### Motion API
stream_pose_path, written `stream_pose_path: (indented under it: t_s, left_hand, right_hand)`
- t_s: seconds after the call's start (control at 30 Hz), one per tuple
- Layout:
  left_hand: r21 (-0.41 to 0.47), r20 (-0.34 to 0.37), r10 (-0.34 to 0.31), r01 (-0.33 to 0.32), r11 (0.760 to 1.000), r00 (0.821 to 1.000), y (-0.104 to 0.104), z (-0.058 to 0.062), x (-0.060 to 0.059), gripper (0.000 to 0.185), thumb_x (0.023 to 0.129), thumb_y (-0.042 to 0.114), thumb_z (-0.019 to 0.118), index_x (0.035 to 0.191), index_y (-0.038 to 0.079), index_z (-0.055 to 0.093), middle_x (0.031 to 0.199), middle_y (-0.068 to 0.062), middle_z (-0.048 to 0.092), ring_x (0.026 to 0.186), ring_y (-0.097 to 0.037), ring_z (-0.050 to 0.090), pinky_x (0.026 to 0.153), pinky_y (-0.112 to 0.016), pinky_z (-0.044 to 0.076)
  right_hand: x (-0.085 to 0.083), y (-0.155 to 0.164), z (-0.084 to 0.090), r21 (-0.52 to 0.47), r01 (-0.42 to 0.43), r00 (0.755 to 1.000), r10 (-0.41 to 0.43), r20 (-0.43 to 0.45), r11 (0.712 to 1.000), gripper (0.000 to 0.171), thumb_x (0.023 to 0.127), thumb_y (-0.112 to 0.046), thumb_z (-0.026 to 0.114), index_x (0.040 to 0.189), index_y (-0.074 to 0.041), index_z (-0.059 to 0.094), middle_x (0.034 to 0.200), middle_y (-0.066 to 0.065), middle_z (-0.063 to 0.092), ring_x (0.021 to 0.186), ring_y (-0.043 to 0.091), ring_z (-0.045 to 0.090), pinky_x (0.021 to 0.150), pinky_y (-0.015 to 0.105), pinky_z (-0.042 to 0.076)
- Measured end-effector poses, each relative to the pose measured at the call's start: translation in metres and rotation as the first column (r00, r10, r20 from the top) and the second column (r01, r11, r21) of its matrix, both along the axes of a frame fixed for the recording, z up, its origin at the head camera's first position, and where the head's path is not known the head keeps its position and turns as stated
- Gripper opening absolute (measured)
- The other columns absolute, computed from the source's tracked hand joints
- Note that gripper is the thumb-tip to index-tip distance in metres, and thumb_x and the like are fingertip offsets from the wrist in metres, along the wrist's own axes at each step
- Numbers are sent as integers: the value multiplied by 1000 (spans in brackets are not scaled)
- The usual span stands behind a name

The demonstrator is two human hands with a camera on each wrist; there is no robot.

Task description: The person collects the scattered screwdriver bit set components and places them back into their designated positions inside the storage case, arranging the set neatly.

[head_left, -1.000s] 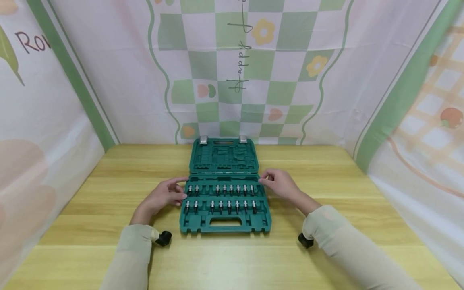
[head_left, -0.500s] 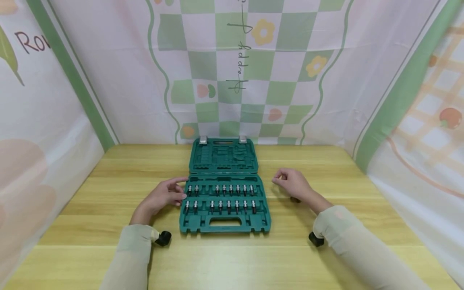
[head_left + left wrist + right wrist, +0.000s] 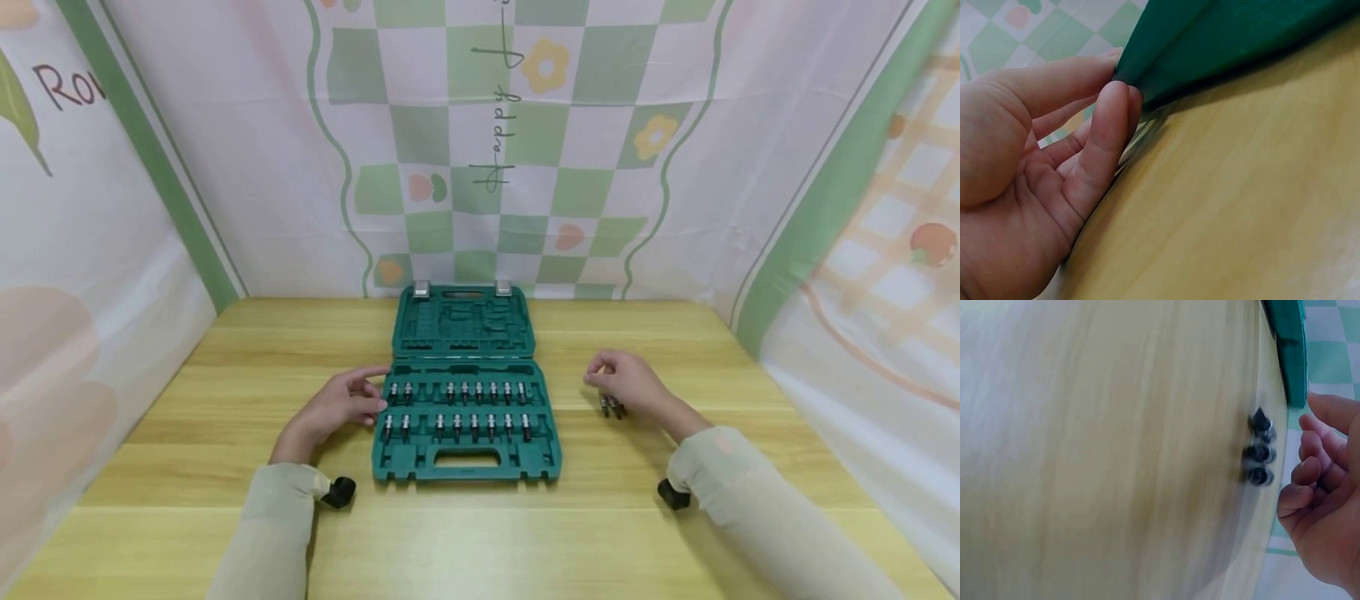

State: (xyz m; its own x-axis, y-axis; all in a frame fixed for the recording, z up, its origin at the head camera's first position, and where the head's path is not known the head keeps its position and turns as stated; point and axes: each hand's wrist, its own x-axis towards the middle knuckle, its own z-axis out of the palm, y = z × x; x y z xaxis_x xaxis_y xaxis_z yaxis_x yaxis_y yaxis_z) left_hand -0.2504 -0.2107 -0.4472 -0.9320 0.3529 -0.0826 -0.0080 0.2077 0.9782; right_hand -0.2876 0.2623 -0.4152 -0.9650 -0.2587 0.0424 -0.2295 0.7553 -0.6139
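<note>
Your right hand (image 3: 630, 385) has drawn away from the right edge of the green tool case (image 3: 465, 454) over the last second and now sits out at about 3 o'clock from it, well clear of the case, fingers loosely curled and holding nothing that shows. Just under its fingertips a small cluster of dark bits (image 3: 612, 407) lies on the wooden surface (image 3: 480, 542); the right wrist view shows three of them (image 3: 1260, 455) side by side, apart from the fingers (image 3: 1302, 481). That suggests you are lifting bits out of the case and parking them beside it.

Your left hand (image 3: 337, 408) has not moved: it holds the case's left edge at 9 o'clock, the fingertips (image 3: 1110, 106) pressed against the green plastic rim (image 3: 1210, 44), steadying it.

Look at the case itself: it lies open flat in the middle of the surface, lid (image 3: 462, 321) folded back toward 12 o'clock with two metal latches. Two rows of chrome-and-black bits (image 3: 457, 408) stand in the near half, each row with a gap left of centre, and the carry handle cut-out faces you at 6 o'clock.
</note>
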Motion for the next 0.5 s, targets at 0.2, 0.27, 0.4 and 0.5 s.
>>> stream_pose_path:
  t_s: [0.2, 0.27, 0.4, 0.5]
  left_hand:
    - [1, -2, -2, 2, 1000, 1000, 0, -1, -1, 61, 93, 3, 65, 148, 5, 38, 102, -18, 54, 81, -25, 61, 70, -33, 57]
    - [2, -3, -4, 4, 1000, 1000, 0, -1, 0, 61, 93, 4, 65, 148, 5, 38, 102, -18, 54, 81, -25, 61, 70, -33, 57]
    - [5, -7, -6, 6, 1000, 1000, 1, 0, 0, 61, 93, 4, 65, 148, 5, 39, 102, -18, 54, 81, -25, 61, 70, -33, 57]
    - [4, -9, -8, 8, 1000, 1000, 1, 2, 1, 61, 93, 4, 64, 148, 5, 38, 102, -18, 55, 81, -25, 61, 70, -33, 57]
  right_hand:
    - [2, 12, -4, 2, 2, 1000, -2, 4, 1000, 11, 92, -16, 67, 91, -5, 66, 65, 4, 52, 57, 19, 48, 54, 33, 43]
    - [3, 15, -5, -2, 3, 1000, -3, 4, 1000, 11, 92, -16, 67, 91, -5, 67, 65, 3, 53, 57, 19, 48, 53, 32, 43]
    - [4, 23, -7, -6, -3, 1000, 3, 13, 1000, 12, 92, -18, 67, 93, -6, 68, 66, 3, 54, 58, 19, 48, 52, 31, 43]
    - [5, 30, -8, -9, -21, 999, 21, 24, 1000, 13, 92, -18, 67, 94, -6, 68, 68, 4, 55, 60, 18, 49, 53, 31, 44]
